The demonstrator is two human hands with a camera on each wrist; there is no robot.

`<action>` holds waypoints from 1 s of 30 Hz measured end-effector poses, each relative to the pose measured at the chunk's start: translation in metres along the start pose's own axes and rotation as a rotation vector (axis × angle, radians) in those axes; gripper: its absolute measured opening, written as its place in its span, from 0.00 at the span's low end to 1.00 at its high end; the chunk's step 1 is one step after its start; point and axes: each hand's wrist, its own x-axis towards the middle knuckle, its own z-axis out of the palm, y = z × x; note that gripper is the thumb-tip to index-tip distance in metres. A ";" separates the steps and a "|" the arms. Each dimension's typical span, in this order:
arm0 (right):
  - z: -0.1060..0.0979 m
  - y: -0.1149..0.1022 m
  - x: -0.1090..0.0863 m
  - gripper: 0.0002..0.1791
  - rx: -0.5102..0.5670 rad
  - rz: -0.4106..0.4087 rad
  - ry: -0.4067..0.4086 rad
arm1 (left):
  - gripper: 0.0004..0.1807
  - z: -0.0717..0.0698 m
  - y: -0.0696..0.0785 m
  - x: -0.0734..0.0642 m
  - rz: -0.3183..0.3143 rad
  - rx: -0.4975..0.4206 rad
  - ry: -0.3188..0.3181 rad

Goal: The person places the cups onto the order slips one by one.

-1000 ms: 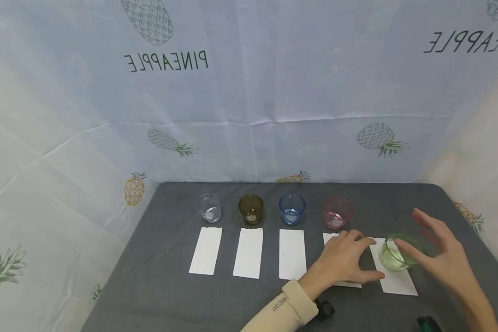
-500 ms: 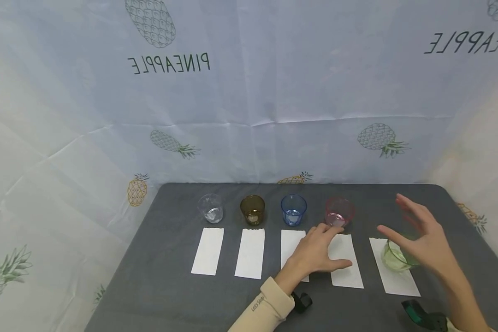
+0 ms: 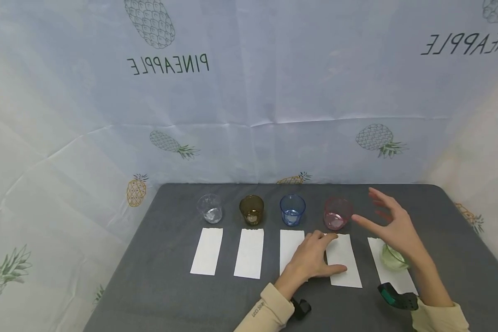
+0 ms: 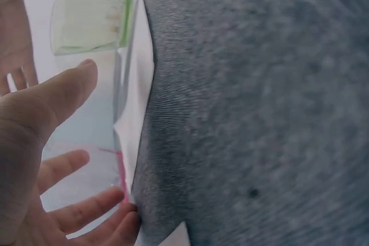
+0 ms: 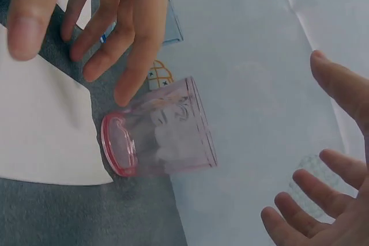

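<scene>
My left hand [image 3: 313, 260] hovers low over the paper strips, fingers spread and thumb out, holding nothing. Just beyond its fingertips stands a pink glass [image 3: 337, 214], upright behind the fourth white paper strip [image 3: 345, 265]. Higher and to the right, my right hand [image 3: 392, 226] is spread beside the pink glass, its thumb close to the rim. In the right wrist view the pink glass [image 5: 158, 131] lies between both hands, neither gripping it. A green glass [image 3: 393, 258] stands on the rightmost paper strip [image 3: 398, 279], partly hidden by the right forearm.
A clear glass [image 3: 210, 208], a brown glass [image 3: 251, 210] and a blue glass [image 3: 292, 210] stand in a row along the back of the grey table [image 3: 162, 295]. White paper strips lie in front of them. A pineapple-print curtain [image 3: 249, 92] hangs behind the table.
Both hands have moved left, away from the green glass, which stays on its paper strip. The right hand has risen toward the pink glass; the left stopped before it.
</scene>
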 end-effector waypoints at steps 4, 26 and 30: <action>0.009 0.003 0.006 0.50 -0.024 0.017 -0.043 | 0.40 0.004 -0.001 -0.002 -0.002 0.028 0.008; 0.055 0.025 0.020 0.58 0.013 0.169 -0.170 | 0.42 0.005 -0.002 -0.007 0.012 0.140 0.014; 0.058 0.026 0.020 0.57 0.014 0.163 -0.155 | 0.42 0.006 -0.002 -0.006 0.010 0.159 0.016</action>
